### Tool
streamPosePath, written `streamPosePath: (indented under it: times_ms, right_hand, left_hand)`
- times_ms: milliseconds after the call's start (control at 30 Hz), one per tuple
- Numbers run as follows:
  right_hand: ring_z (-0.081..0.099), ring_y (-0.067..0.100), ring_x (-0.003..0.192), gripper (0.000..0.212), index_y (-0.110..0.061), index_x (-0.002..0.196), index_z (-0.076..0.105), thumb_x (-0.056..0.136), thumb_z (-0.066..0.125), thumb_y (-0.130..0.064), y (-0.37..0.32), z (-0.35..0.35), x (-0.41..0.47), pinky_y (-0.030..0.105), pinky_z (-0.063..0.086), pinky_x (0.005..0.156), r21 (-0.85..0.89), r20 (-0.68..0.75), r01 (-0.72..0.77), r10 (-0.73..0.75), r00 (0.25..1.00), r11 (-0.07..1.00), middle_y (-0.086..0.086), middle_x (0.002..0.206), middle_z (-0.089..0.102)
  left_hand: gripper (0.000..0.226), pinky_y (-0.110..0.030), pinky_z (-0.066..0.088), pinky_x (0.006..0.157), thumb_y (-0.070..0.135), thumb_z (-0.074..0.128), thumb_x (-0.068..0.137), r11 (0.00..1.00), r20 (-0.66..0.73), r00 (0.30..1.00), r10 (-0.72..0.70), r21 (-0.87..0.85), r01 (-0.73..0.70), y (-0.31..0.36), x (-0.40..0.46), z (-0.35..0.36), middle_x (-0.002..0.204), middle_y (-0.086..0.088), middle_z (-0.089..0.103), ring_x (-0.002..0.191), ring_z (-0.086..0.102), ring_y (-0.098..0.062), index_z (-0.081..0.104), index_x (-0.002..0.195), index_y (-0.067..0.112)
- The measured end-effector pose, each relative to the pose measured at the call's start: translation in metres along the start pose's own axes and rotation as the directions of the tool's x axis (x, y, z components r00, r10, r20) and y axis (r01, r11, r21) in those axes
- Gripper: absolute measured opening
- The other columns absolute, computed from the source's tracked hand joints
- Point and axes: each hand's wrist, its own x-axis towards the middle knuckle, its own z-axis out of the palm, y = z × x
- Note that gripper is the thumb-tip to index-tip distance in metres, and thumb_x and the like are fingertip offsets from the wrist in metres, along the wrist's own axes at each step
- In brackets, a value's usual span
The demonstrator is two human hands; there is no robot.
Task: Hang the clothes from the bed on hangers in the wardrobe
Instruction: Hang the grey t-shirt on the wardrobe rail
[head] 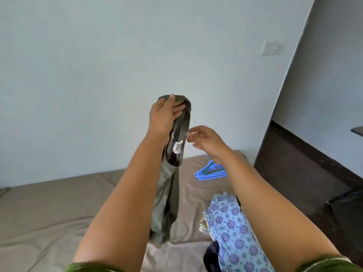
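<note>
Head view shows us holding up an olive-green cotton garment (pixel 169 185) in front of the pale blue wall (pixel 98 55). Our left hand (pixel 164 114) grips its top edge, thumb over the fold and fingers spread against the cloth, so the garment hangs down in a long bunched column whose lower end reaches the bed. A small white label (pixel 177 147) shows on the inside of the fabric, just below that hand. Our right hand (pixel 206 140) hovers just beside the garment near the label, fingers loosely bent and holding nothing; we cannot tell whether the fingertips touch the cloth. Both hands are close together but apart. Below us lies the bed with a tan sheet (pixel 49 213). On it, to the right, rests a stack of blue plastic hangers (pixel 211 171), and nearer to us a folded pale blue cloth with purple flower print (pixel 233 228), with a dark garment (pixel 211 258) tucked at its lower edge.
</note>
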Motion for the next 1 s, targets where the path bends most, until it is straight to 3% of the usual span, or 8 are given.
streamPosePath:
  times_ms: [67,200,467,600,667,767,867,1000]
  right_hand:
    - [0.064,0.011,0.1,0.032,-0.022,0.111,0.06,0.084,0.073,-0.032,-0.011,0.016,0.0,0.022,0.05,0.084,-0.092,0.138,0.02,-0.007,0.99,0.996,-0.003,0.104,0.068]
    - [0.058,0.019,0.083,0.013,-0.015,0.093,0.064,0.093,0.06,-0.027,0.005,0.038,0.014,0.03,0.042,0.071,-0.456,-0.03,0.121,-0.152,0.988,0.881,0.001,0.087,0.064]
    - [0.06,0.012,0.088,0.015,-0.021,0.08,0.07,0.087,0.069,-0.034,-0.008,0.033,0.024,0.028,0.046,0.083,0.0,-0.044,0.145,-0.145,0.988,0.989,0.001,0.089,0.069]
    - [0.059,0.005,0.08,0.008,-0.025,0.08,0.067,0.088,0.069,-0.022,-0.006,0.051,0.028,0.019,0.045,0.076,-0.148,-0.022,0.261,-0.267,0.963,0.954,-0.008,0.082,0.067]
    - [0.059,0.008,0.077,0.007,-0.024,0.081,0.067,0.087,0.068,-0.022,0.004,0.055,0.03,0.023,0.045,0.073,-0.248,0.041,0.265,-0.264,0.964,0.932,-0.007,0.079,0.066]
    - [0.06,0.012,0.08,0.004,-0.018,0.085,0.068,0.087,0.069,-0.022,0.028,0.046,0.035,0.021,0.043,0.072,-0.335,-0.064,0.227,-0.263,0.963,0.914,-0.004,0.083,0.068]
    - [0.057,0.01,0.075,0.015,-0.018,0.088,0.066,0.081,0.075,-0.028,0.058,0.025,0.037,0.024,0.04,0.067,-0.432,-0.09,0.177,-0.237,0.967,0.884,-0.004,0.081,0.066]
    - [0.061,0.027,0.101,0.027,-0.021,0.109,0.064,0.083,0.07,-0.027,0.134,-0.01,0.05,0.034,0.046,0.08,-0.816,-0.042,-0.045,0.019,0.999,0.576,0.006,0.108,0.066]
  left_hand:
    - [0.025,-0.027,0.055,0.087,0.021,0.045,0.103,1.0,-0.012,1.0,-0.002,-0.022,0.002,0.001,-0.002,-0.004,0.113,-0.018,0.067,0.099,0.07,-0.02,0.058,0.11,0.0]
    - [0.02,-0.027,0.057,0.08,0.02,0.046,0.102,0.998,-0.122,0.992,0.041,-0.046,-0.047,0.013,-0.001,-0.02,0.102,-0.016,0.07,0.091,0.072,-0.02,0.059,0.101,0.005]
    - [0.038,-0.028,0.046,0.058,0.029,0.045,0.1,0.989,-0.628,0.769,0.117,0.148,-0.029,-0.015,0.0,-0.091,0.063,-0.002,0.052,0.062,0.053,-0.016,0.046,0.064,0.015]
    - [0.045,-0.025,0.037,0.072,0.05,0.077,0.075,0.627,-0.184,0.788,0.587,0.719,-0.3,-0.057,-0.021,-0.088,0.08,0.007,0.047,0.075,0.043,-0.009,0.049,0.083,0.015]
    - [0.055,-0.02,0.038,0.084,0.045,0.081,0.072,0.555,0.08,0.903,0.423,0.764,-0.328,-0.084,-0.016,-0.096,0.103,0.012,0.057,0.098,0.051,-0.005,0.054,0.11,0.017]
    - [0.017,-0.027,0.037,0.064,0.029,0.065,0.089,0.442,0.224,0.973,-0.062,0.88,-0.175,-0.123,-0.002,-0.107,0.077,0.005,0.059,0.082,0.059,-0.021,0.058,0.092,0.014]
    - [0.012,-0.029,0.036,0.063,0.016,0.055,0.094,0.569,0.057,0.978,-0.2,0.819,0.068,-0.148,0.004,-0.101,0.077,-0.002,0.06,0.078,0.055,-0.023,0.06,0.086,0.009]
    - [0.015,-0.038,0.054,0.08,0.012,0.057,0.09,0.808,-0.253,0.872,-0.418,0.336,0.484,-0.172,0.016,-0.08,0.083,-0.005,0.07,0.086,0.065,-0.027,0.069,0.081,0.014]
